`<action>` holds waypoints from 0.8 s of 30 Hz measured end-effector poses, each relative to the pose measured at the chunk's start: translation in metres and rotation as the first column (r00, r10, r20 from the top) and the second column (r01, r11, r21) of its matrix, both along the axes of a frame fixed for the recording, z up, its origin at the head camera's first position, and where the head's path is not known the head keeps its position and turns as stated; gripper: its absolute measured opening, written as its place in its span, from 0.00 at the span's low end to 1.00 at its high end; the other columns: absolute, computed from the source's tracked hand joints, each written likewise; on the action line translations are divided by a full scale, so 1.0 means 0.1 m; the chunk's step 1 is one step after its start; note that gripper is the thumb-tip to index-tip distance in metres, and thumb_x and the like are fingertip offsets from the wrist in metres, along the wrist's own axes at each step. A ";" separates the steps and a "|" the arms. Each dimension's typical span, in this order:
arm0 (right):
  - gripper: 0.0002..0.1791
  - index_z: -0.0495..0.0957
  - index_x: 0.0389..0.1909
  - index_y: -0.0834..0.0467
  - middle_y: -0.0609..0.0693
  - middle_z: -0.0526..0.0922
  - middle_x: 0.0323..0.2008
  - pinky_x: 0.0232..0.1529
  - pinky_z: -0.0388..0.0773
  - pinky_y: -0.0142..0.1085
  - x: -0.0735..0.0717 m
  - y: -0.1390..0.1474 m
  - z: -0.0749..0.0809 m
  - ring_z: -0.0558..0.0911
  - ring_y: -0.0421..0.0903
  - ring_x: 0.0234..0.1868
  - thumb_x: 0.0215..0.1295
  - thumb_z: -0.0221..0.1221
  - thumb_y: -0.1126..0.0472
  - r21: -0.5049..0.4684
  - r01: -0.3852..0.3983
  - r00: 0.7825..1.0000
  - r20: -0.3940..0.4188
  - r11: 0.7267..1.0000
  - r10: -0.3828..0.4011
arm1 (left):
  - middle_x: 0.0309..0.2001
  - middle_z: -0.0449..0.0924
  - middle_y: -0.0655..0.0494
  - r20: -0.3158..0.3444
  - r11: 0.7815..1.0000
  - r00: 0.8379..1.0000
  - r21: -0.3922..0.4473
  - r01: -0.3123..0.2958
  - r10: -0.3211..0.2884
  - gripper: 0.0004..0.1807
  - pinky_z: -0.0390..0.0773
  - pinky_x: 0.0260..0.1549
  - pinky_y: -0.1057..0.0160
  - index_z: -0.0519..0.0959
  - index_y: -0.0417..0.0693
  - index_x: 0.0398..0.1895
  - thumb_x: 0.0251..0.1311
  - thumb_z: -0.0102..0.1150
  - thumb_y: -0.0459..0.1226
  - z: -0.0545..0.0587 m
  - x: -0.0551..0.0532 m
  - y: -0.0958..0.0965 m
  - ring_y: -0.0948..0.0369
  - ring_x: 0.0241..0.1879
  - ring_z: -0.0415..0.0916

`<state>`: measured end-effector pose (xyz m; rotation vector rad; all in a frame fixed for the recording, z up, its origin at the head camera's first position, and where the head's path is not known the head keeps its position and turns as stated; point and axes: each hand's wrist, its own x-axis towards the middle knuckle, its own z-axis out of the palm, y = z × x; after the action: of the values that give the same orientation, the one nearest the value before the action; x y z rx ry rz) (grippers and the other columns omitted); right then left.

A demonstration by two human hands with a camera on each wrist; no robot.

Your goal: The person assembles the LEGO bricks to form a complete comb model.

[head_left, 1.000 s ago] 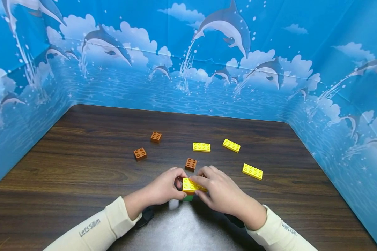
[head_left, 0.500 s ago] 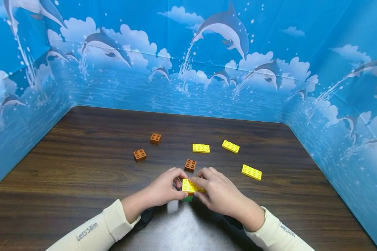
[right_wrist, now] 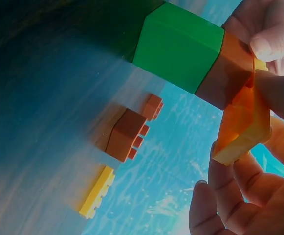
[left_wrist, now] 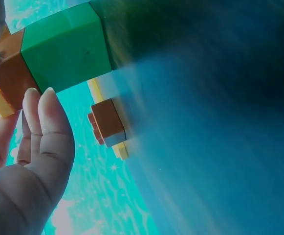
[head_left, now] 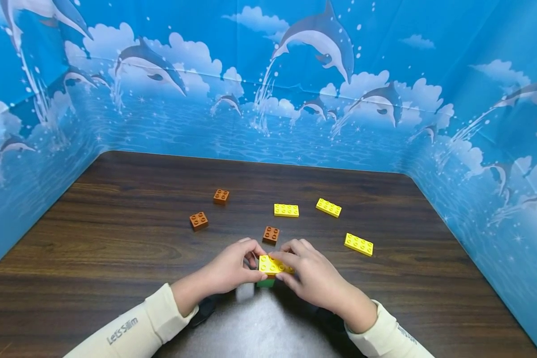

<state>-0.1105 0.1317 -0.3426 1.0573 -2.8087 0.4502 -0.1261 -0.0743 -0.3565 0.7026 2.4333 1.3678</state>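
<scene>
A small stack stands between the two hands: a green block (right_wrist: 181,49) at the bottom, a square brown brick (left_wrist: 14,68) on it, and a flat yellow brick (head_left: 268,265) on top. The yellow brick juts out past the brown one toward the right hand, its hollow underside visible in the right wrist view. My left hand (head_left: 230,268) grips the stack's left end near the yellow and brown bricks, thumb in front and fingers behind. My right hand (head_left: 315,276) pinches the yellow brick's right end, partly covering its studs.
Just beyond the stack lies a loose brown brick (head_left: 271,235). Two more brown bricks (head_left: 199,221) sit to the left. Flat yellow bricks (head_left: 286,210) are spread at the back and right of the dark wooden table (head_left: 116,209). A dolphin-print cloth (head_left: 206,124) borders the table.
</scene>
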 end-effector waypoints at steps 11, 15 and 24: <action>0.21 0.76 0.50 0.47 0.41 0.72 0.41 0.40 0.70 0.34 -0.02 0.00 0.01 0.67 0.38 0.41 0.54 0.62 0.52 -0.023 -0.007 0.999 0.038 1.000 0.007 | 0.31 0.68 0.54 -0.037 0.999 0.999 -0.035 0.005 -0.006 0.13 0.72 0.25 0.68 0.73 0.45 0.35 0.46 0.65 0.34 0.02 0.00 0.01 0.62 0.30 0.69; 0.21 0.76 0.50 0.48 0.40 0.72 0.41 0.40 0.70 0.34 -0.04 0.01 0.03 0.68 0.38 0.40 0.53 0.61 0.51 -0.045 -0.006 0.995 0.100 0.999 0.011 | 0.31 0.68 0.54 -0.028 0.999 1.000 -0.048 -0.004 0.003 0.13 0.70 0.25 0.68 0.73 0.45 0.34 0.46 0.66 0.35 0.03 0.00 0.02 0.63 0.29 0.69; 0.20 0.76 0.49 0.50 0.39 0.70 0.38 0.38 0.69 0.33 -0.08 0.00 0.06 0.67 0.37 0.39 0.54 0.61 0.50 -0.039 0.000 0.984 0.177 0.999 0.007 | 0.31 0.67 0.54 -0.003 0.998 1.000 -0.057 -0.011 0.011 0.14 0.70 0.26 0.68 0.73 0.45 0.34 0.45 0.66 0.34 0.05 0.00 0.02 0.62 0.29 0.68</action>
<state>-0.1183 0.1321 -0.3366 1.0637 -2.9373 0.6259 -0.1257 -0.0718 -0.3513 0.6792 2.4714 1.2973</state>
